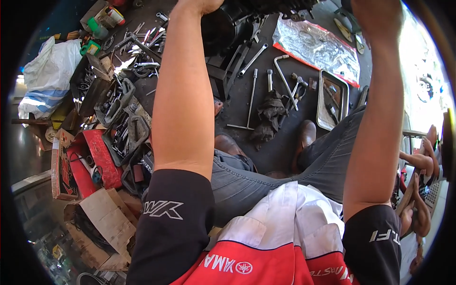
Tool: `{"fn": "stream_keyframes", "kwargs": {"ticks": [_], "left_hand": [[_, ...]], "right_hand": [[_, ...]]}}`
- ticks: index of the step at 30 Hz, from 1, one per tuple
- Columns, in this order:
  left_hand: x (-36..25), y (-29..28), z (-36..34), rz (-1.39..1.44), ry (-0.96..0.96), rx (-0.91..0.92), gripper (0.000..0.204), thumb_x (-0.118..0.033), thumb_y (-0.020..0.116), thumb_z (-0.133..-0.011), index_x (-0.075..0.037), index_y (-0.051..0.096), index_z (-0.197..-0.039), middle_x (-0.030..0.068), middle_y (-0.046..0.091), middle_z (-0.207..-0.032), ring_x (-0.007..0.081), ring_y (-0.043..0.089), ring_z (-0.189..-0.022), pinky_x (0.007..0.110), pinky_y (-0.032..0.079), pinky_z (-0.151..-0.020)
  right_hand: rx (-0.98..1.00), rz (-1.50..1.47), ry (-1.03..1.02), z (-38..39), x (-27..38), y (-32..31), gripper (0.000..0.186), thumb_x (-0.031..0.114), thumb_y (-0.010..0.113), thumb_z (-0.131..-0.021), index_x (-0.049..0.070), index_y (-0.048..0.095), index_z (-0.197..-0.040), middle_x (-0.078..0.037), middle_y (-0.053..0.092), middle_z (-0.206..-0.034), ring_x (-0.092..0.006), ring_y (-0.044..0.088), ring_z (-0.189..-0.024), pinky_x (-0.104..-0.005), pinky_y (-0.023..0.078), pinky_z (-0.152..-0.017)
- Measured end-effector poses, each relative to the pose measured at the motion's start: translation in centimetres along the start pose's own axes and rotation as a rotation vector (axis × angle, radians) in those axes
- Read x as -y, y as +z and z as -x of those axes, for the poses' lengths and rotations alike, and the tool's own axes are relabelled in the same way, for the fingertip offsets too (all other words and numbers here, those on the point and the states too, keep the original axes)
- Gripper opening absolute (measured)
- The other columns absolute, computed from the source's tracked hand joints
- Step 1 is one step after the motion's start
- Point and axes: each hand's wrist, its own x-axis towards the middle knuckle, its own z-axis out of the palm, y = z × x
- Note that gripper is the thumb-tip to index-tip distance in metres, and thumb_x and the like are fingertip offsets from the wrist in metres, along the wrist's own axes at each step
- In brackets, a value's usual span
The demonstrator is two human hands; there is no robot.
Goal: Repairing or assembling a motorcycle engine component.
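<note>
Both my arms stretch forward to the top edge of the head view. My left hand (202,5) is cut off by that edge beside a dark engine-like machine part (223,31), its fingers out of sight. At the upper right, my right hand (377,16) is blurred and its fingers do not show. Below the dark part stands a black metal frame (223,78). On the floor between my arms lie a combination wrench (253,60), a T-handle wrench (251,102), a socket (270,80), an L-shaped wrench (286,83) and a dark rag (270,116).
A metal tray (322,114) with small parts lies near my right knee, below a clear red-edged plastic bag (316,47). Many tools crowd the left, with a red box (97,159), an open cardboard box (107,218) and a white sack (50,71). Another person's bare limbs (420,204) show at right.
</note>
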Motion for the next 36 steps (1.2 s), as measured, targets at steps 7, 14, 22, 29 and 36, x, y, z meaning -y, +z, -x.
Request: {"fn": "stream_keyframes", "kwargs": {"ticks": [7, 14, 22, 29, 36], "left_hand": [[2.3, -0.3, -0.6, 0.077, -0.018, 0.082, 0.021, -0.002, 0.064, -0.099, -0.003, 0.071, -0.118, 0.0056, 0.073, -0.107, 0.0160, 0.065, -0.095, 0.032, 0.051, -0.087], [2.6, -0.2, -0.4, -0.145, 0.075, -0.030, 0.026, -0.017, 0.070, -0.098, -0.012, 0.073, -0.123, 0.0067, 0.079, -0.105, 0.0169, 0.072, -0.097, 0.032, 0.052, -0.089], [2.2, -0.5, -0.2, -0.166, 0.022, -0.043, 0.031, -0.022, 0.075, -0.093, -0.015, 0.073, -0.124, 0.0089, 0.078, -0.109, 0.0198, 0.072, -0.098, 0.035, 0.053, -0.088], [-2.3, 3.0, 0.4, -0.314, 0.147, -0.434, 0.032, -0.022, 0.085, -0.081, -0.012, 0.076, -0.110, 0.0075, 0.074, -0.093, 0.0203, 0.071, -0.088, 0.033, 0.055, -0.080], [-8.9, 11.9, 0.8, -0.490, 0.358, -0.301, 0.022, -0.016, 0.081, -0.086, -0.008, 0.073, -0.105, 0.0028, 0.067, -0.093, 0.0123, 0.061, -0.076, 0.031, 0.051, -0.069]], "right_hand": [[0.057, 0.140, 0.064, -0.9, -0.1, -0.2, 0.031, 0.027, 0.065, -0.090, 0.000, 0.078, -0.100, -0.025, 0.073, -0.083, -0.0398, 0.073, -0.083, -0.0476, 0.056, -0.080], [0.154, 0.045, -0.142, -3.7, 0.6, -3.0, 0.057, 0.060, 0.069, -0.092, 0.004, 0.077, -0.092, -0.017, 0.071, -0.075, -0.0334, 0.068, -0.068, -0.0435, 0.051, -0.065], [0.177, 0.014, 0.114, -4.5, -9.2, -13.9, 0.040, 0.041, 0.063, -0.102, 0.006, 0.074, -0.117, -0.013, 0.075, -0.090, -0.0226, 0.072, -0.080, -0.0367, 0.054, -0.075], [1.125, -0.012, 0.120, 18.3, -15.1, -9.1, 0.022, 0.026, 0.074, -0.087, 0.008, 0.077, -0.099, -0.020, 0.072, -0.088, -0.0382, 0.070, -0.082, -0.0459, 0.055, -0.075], [1.334, -0.233, 0.081, 22.9, -13.6, -8.1, 0.025, 0.033, 0.071, -0.089, 0.012, 0.075, -0.102, -0.019, 0.072, -0.085, -0.0392, 0.071, -0.084, -0.0523, 0.055, -0.076]]}}
